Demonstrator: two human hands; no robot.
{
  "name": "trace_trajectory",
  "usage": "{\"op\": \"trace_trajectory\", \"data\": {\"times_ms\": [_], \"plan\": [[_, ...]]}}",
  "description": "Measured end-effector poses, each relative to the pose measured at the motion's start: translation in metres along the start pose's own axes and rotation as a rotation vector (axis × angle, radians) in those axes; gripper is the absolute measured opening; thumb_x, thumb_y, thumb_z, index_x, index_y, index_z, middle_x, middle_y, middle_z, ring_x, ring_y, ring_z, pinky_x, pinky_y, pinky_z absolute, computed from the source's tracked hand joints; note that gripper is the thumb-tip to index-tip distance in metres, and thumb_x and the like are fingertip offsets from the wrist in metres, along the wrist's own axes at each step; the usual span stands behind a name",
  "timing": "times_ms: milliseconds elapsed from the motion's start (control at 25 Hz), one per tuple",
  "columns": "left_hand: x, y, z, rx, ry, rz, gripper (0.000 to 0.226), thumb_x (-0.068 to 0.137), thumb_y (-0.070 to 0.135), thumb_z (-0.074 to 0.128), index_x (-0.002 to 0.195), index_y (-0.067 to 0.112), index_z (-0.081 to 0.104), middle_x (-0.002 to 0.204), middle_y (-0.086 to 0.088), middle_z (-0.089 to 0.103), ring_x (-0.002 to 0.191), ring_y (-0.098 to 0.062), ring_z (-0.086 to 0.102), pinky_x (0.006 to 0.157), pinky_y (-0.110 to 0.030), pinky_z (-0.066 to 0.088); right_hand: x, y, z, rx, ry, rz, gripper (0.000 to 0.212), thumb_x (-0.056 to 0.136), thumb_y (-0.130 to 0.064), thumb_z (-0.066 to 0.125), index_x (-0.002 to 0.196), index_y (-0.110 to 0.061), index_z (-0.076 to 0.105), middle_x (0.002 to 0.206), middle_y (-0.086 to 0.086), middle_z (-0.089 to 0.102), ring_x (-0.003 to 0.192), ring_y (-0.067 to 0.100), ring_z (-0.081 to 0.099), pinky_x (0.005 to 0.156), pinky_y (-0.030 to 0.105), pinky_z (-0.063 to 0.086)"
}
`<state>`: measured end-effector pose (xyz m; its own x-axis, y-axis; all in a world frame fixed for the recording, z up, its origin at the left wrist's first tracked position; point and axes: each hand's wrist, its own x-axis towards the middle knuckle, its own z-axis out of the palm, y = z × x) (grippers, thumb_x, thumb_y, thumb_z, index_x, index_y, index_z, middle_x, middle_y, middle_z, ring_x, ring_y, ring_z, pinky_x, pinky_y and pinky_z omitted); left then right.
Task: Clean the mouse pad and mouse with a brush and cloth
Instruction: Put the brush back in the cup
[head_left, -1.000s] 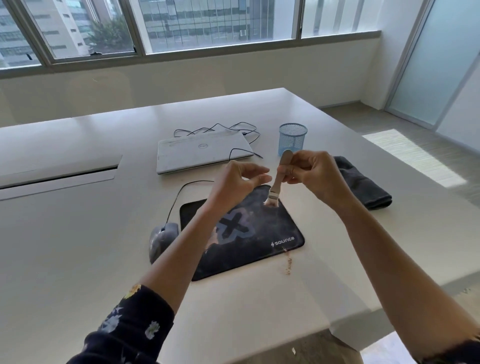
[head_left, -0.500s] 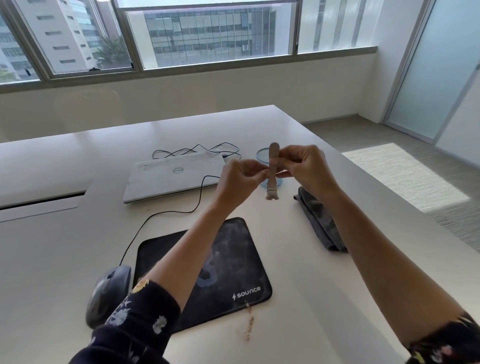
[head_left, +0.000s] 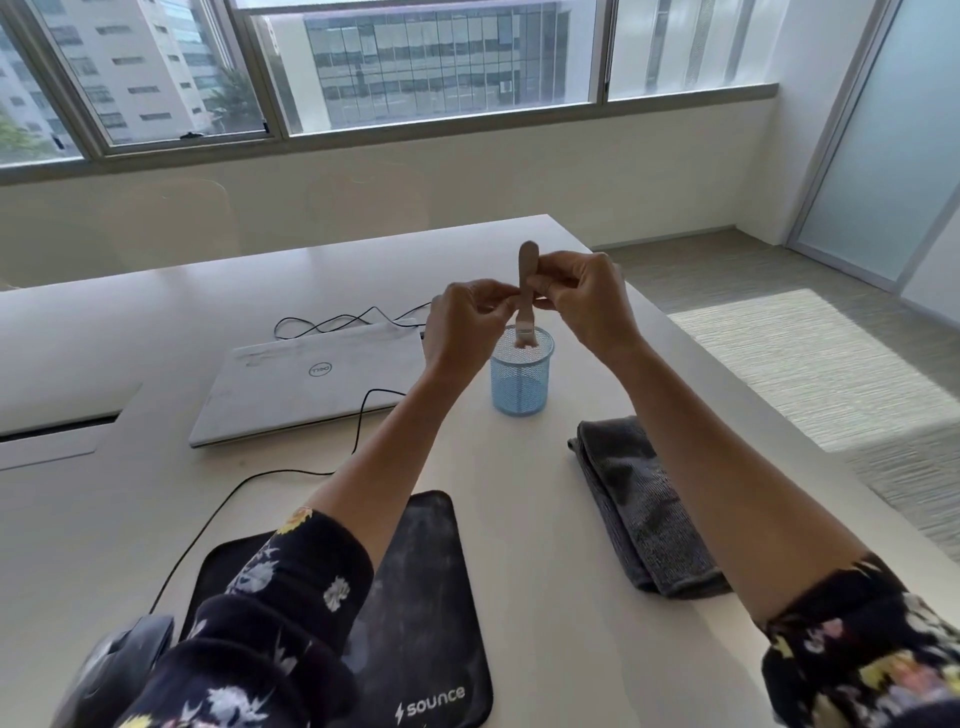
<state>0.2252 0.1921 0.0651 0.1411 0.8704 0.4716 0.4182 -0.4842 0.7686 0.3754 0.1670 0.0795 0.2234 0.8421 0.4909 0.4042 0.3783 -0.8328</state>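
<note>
The brush (head_left: 525, 291) has moved from over the mouse pad (head_left: 421, 597) to the cup (head_left: 521, 387) — upright, bristles seemingly just inside its mouth. Right hand (head_left: 592, 306) and left hand (head_left: 462, 327) both pinch the handle with curled fingers; the cloth (head_left: 639, 509) lies near the cup.

Mouse (head_left: 114, 670) half behind the left sleeve (head_left: 270, 639), mouse pad (head_left: 426, 597) partly behind it too.

On table (head_left: 545, 623): mouse pad (head_left: 426, 597) nearest, left of centre. Mouse (head_left: 119, 670) just beside its left edge, cable (head_left: 260, 478) running back toward laptop (head_left: 311, 379) behind the pad. Mesh pen cup (head_left: 521, 387) right of laptop. Cloth (head_left: 644, 509) right of pad, in front of cup. Brush (head_left: 526, 270) upright over cup, bristles at its mouth, left hand (head_left: 462, 332) and right hand (head_left: 592, 306) either side of handle.
</note>
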Motion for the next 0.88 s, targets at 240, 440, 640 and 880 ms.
{"op": "trace_trajectory", "data": {"times_ms": [240,440,640,880], "plan": [[0.01,-0.024,0.018,0.084,-0.048,-0.071,0.015,0.085,0.024,0.067,0.097,0.025,0.078,0.088,0.008,0.076,0.087,-0.004,0.071,0.081,-0.035,0.056,0.011,0.032,0.01,-0.096,-0.024,0.042,0.016,0.083,-0.002,0.068,0.096,-0.007,0.076,0.081,0.007,0.076,0.077,0.016,0.074,0.079,0.038,0.061],[0.006,-0.038,0.021,0.143,-0.077,-0.083,0.02,0.086,0.018,0.064,0.097,0.026,0.078,0.088,0.008,0.076,0.089,-0.004,0.07,0.084,-0.033,0.054,0.008,0.046,0.019,-0.181,-0.039,0.073,0.012,0.081,-0.013,0.073,0.093,-0.013,0.077,0.084,0.002,0.077,0.076,0.007,0.071,0.081,0.029,0.058],[0.002,-0.044,0.021,0.155,-0.089,-0.081,0.022,0.087,0.015,0.062,0.1,0.023,0.078,0.092,0.006,0.076,0.091,-0.005,0.07,0.087,-0.031,0.053,0.006,0.049,0.026,-0.219,-0.054,0.093,0.012,0.081,-0.014,0.073,0.092,-0.013,0.078,0.085,0.003,0.077,0.078,0.01,0.07,0.079,0.026,0.056],[-0.002,-0.046,0.021,0.193,-0.084,-0.064,0.024,0.089,0.018,0.061,0.107,0.022,0.076,0.102,0.005,0.075,0.103,-0.01,0.068,0.092,-0.033,0.05,0.003,0.055,0.03,-0.235,-0.073,0.172,0.012,0.08,-0.019,0.075,0.091,-0.016,0.078,0.086,0.004,0.077,0.089,0.018,0.071,0.092,0.046,0.051]]}}
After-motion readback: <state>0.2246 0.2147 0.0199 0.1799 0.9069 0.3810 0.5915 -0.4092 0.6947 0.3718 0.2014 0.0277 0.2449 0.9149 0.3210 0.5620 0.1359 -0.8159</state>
